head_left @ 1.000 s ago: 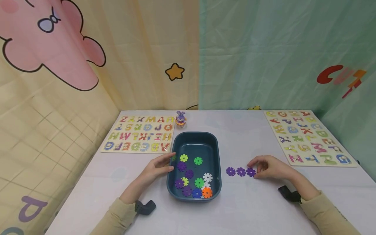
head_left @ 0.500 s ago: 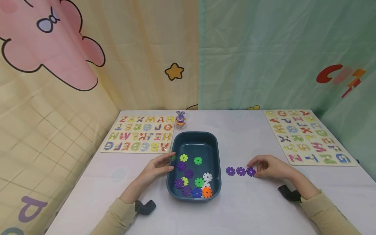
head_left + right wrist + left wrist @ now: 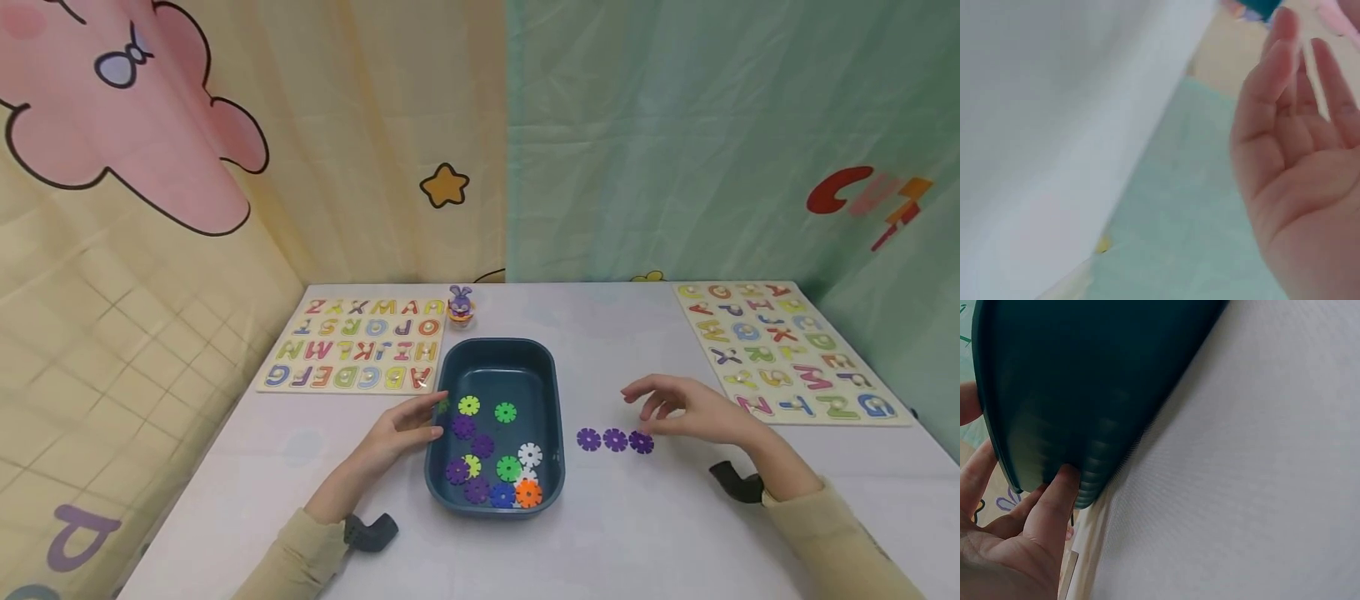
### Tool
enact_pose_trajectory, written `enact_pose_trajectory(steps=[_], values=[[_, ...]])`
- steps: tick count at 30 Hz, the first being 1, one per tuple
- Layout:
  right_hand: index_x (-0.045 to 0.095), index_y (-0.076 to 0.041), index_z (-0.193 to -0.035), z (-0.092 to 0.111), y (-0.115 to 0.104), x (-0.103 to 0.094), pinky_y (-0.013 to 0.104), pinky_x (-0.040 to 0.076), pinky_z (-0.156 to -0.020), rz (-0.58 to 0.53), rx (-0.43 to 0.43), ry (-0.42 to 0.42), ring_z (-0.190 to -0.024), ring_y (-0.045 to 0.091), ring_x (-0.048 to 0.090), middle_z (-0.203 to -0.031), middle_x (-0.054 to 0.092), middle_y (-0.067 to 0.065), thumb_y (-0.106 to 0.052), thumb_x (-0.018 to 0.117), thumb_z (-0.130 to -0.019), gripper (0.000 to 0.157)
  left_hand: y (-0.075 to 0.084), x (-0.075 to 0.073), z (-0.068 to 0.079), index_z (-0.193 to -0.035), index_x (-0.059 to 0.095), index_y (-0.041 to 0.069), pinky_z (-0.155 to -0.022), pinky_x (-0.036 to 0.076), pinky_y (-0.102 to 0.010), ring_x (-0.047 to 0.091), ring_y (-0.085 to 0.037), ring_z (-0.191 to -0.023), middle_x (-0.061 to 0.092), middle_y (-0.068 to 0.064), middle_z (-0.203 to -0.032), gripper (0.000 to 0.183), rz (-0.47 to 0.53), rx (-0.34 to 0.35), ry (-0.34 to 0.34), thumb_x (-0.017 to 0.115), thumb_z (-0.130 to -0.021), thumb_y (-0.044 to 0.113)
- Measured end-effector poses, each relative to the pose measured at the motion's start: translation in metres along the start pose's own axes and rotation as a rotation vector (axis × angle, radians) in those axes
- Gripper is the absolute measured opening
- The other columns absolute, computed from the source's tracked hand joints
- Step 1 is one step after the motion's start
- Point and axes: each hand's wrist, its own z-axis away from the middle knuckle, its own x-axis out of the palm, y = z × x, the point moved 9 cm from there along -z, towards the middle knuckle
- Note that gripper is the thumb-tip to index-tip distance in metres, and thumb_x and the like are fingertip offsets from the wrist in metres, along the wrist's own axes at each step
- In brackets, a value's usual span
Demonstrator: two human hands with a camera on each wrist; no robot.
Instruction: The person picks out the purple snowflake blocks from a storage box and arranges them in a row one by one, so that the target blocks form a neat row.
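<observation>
My left hand [image 3: 401,425] holds the left rim of a dark teal plastic tray [image 3: 517,343]. In the left wrist view, the tray's outer wall [image 3: 1066,375] has fingertips against it, while the thumb tip lies at the rim. Inside the tray are several notched snowflake discs, among them a bright green disc [image 3: 506,412], an orange disc [image 3: 528,493] and a blue disc [image 3: 502,495]. Right of the tray, three purple snowflake discs [image 3: 615,440] lie in a row. Just above the rightmost purple disc [image 3: 642,443] hovers my right hand [image 3: 690,410], fingers loosely bent, holding nothing.
Wooden alphabet boards stand flat at the back: the left board [image 3: 356,343] and the right board [image 3: 795,354]. A purple rabbit figure [image 3: 461,307] stands behind the tray. Printed curtains [image 3: 645,133] close off the table's back and sides. Dark wrist devices hang under both forearms.
My right hand has let go of the rightmost purple disc and lifted slightly, its fingers spreading. The disc stays in the row. My left hand and the tray have not moved.
</observation>
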Motion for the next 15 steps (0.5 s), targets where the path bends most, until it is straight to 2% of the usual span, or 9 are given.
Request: enact_pose_trajectory(steps=[3, 7, 15], values=[[0.058, -0.009, -0.12, -0.016, -0.025, 0.006, 0.027, 0.054, -0.077, -0.034, -0.062, -0.03, -0.083, 0.014, 0.062, -0.11, 0.062, 0.01, -0.012, 0.067, -0.087, 0.035, 0.0, 0.0, 0.0, -0.139, 0.046, 0.011, -0.107, 0.031, -0.045, 0.031, -0.032, -0.136, 0.035, -0.01, -0.148, 0.056, 0.006, 0.005, -0.003, 0.066, -0.087, 0.018], [0.06, -0.013, -0.119, -0.041, -0.051, 0.02, 0.03, 0.054, -0.079, -0.084, -0.086, -0.094, -0.084, 0.015, 0.062, -0.108, 0.062, 0.003, -0.016, 0.067, -0.088, 0.032, 0.0, 0.0, 0.001, -0.139, 0.046, 0.011, -0.107, 0.031, -0.045, 0.031, -0.032, -0.136, 0.035, -0.009, -0.148, 0.056, 0.014, 0.001, -0.004, 0.066, -0.087, 0.017], [0.061, -0.013, -0.12, -0.087, -0.086, 0.057, 0.035, 0.054, -0.081, -0.129, -0.13, -0.232, -0.086, 0.017, 0.062, -0.111, 0.063, 0.003, -0.017, 0.067, -0.088, 0.033, 0.002, 0.0, 0.001, -0.138, 0.047, 0.013, -0.108, 0.029, -0.047, 0.03, -0.031, -0.136, 0.035, -0.008, -0.148, 0.055, 0.005, -0.01, 0.004, 0.066, -0.087, 0.018]])
